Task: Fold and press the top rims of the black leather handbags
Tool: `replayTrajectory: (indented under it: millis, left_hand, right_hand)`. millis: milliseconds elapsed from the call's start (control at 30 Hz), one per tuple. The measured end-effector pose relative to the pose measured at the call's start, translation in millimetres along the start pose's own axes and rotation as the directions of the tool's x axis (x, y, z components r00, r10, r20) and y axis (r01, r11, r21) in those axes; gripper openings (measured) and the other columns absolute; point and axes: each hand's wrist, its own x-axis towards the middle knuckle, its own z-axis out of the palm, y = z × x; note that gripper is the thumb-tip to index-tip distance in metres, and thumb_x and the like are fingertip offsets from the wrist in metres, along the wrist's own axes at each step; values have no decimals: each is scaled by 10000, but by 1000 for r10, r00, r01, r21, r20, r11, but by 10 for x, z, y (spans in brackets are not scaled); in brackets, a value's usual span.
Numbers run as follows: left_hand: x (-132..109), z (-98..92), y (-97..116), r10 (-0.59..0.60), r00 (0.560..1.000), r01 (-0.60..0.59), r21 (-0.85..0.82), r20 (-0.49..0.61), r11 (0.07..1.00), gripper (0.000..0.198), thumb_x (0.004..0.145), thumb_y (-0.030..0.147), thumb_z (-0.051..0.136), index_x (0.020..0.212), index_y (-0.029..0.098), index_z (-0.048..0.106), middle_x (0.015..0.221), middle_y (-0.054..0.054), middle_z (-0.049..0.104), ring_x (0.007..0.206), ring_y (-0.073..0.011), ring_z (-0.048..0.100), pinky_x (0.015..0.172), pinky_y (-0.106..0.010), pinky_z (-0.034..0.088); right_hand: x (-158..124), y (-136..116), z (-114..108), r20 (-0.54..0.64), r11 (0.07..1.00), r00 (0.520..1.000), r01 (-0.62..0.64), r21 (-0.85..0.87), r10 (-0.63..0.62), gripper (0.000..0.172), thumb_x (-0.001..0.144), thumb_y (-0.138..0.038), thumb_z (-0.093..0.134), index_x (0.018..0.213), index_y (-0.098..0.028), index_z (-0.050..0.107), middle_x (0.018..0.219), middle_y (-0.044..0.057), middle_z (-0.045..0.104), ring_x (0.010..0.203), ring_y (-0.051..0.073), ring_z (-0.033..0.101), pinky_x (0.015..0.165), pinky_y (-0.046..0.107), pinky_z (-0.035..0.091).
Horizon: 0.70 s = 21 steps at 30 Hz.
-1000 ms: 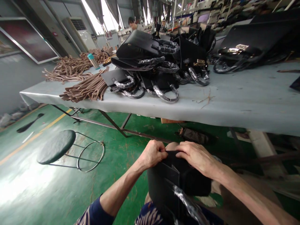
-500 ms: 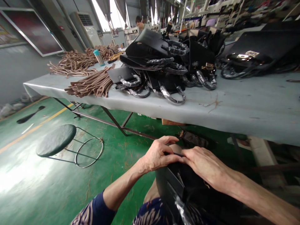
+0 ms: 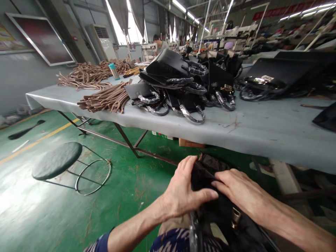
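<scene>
A black leather handbag (image 3: 223, 213) lies on my lap below the table edge. My left hand (image 3: 183, 190) grips its top edge, with the thumb across the front and the fingers over the far side. My right hand (image 3: 240, 194) lies on the bag from the right, fingers bent down and pressing on the same top edge, almost touching the left thumb. A gold metal fitting (image 3: 235, 216) shows on the bag below my right hand. A plastic-wrapped handle (image 3: 193, 234) hangs at the bag's near side.
A grey-covered table (image 3: 262, 129) stands ahead with a pile of black handbags (image 3: 183, 84), brown leather straps (image 3: 105, 99), a teal bottle (image 3: 113, 71) and more bags (image 3: 275, 78) at right. A round stool (image 3: 56, 161) stands on the green floor at left. People work far behind.
The bag has tipped lower and flatter on my lap. My left hand opened from a fist-like pinch to a wider grip over the edge; my right hand slid slightly right and down.
</scene>
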Motion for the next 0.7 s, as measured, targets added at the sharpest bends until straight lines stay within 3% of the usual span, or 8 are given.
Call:
replayTrajectory:
  millis: [67, 133, 200, 267, 367, 467, 567, 700]
  left_hand:
    - [-94, 130, 38, -18, 999, 21, 99, -30, 995, 1108, 510, 504, 750, 1396, 138, 194, 1470, -134, 146, 1335, -314, 153, 1100, -437, 211]
    - [-147, 241, 29, -24, 993, 44, 178, -113, 983, 1159, 484, 456, 770, 1410, 164, 137, 1494, -101, 6, 1355, -324, 43, 1111, -453, 171]
    - [-157, 313, -35, -36, 983, 77, 227, -182, 971, 1134, 503, 357, 759, 1415, 179, 109, 1497, -85, -22, 1357, -326, 16, 1115, -456, 149]
    - [-130, 319, -140, -67, 982, 109, 238, -177, 965, 1068, 551, 237, 691, 1420, 172, 74, 1493, -97, 69, 1351, -314, 101, 1109, -436, 171]
    - [-35, 143, -304, -125, 991, 130, 173, -44, 976, 954, 590, 77, 505, 1424, 179, 54, 1415, -99, 325, 1251, -256, 365, 1023, -357, 327]
    - [86, -227, -374, -182, 968, 176, 51, 171, 983, 892, 546, 24, 431, 1392, 222, 225, 1267, -47, 514, 1043, -196, 540, 785, -242, 456]
    - [150, -590, -319, -270, 878, 277, 39, 396, 960, 664, 545, 47, 447, 1186, 203, 521, 949, 13, 650, 761, -144, 584, 533, -171, 404]
    - [56, -737, -269, -363, 768, 370, 96, 527, 924, 448, 541, 85, 525, 964, 189, 627, 786, 47, 637, 703, -133, 559, 527, -164, 397]
  right_hand:
    - [-8, -46, -92, -5, 999, 1000, -18, -28, 18, 235, 869, -236, 406, 835, -195, 635, 872, 96, 639, 892, 250, 586, 750, 352, 407]
    - [-15, -93, -174, -19, 998, 999, -31, -59, 30, 235, 863, -225, 408, 815, -195, 636, 860, 101, 645, 893, 256, 591, 741, 350, 408]
    - [-21, -116, -212, -43, 997, 999, -15, -78, 12, 246, 862, -213, 398, 779, -199, 629, 829, 95, 650, 865, 250, 599, 726, 345, 407]
    - [-30, -95, -202, -76, 996, 997, 12, -87, -18, 262, 864, -219, 384, 744, -206, 616, 794, 82, 650, 825, 241, 604, 703, 339, 403]
    - [-51, 17, -145, -118, 995, 992, 28, -92, -39, 261, 858, -248, 391, 694, -217, 592, 751, 63, 641, 772, 228, 598, 657, 322, 386]
    - [-80, 166, -110, -176, 997, 983, 33, -64, -44, 261, 834, -295, 428, 609, -220, 538, 678, 32, 611, 703, 195, 575, 607, 288, 357]
    - [-87, 278, -97, -199, 1000, 980, 21, -15, -24, 277, 809, -335, 453, 561, -214, 484, 600, 1, 559, 625, 161, 539, 558, 263, 318]
    - [12, 362, -40, -75, 991, 990, 123, 56, -118, 275, 793, -340, 443, 553, -206, 441, 566, -21, 501, 575, 138, 498, 529, 250, 282]
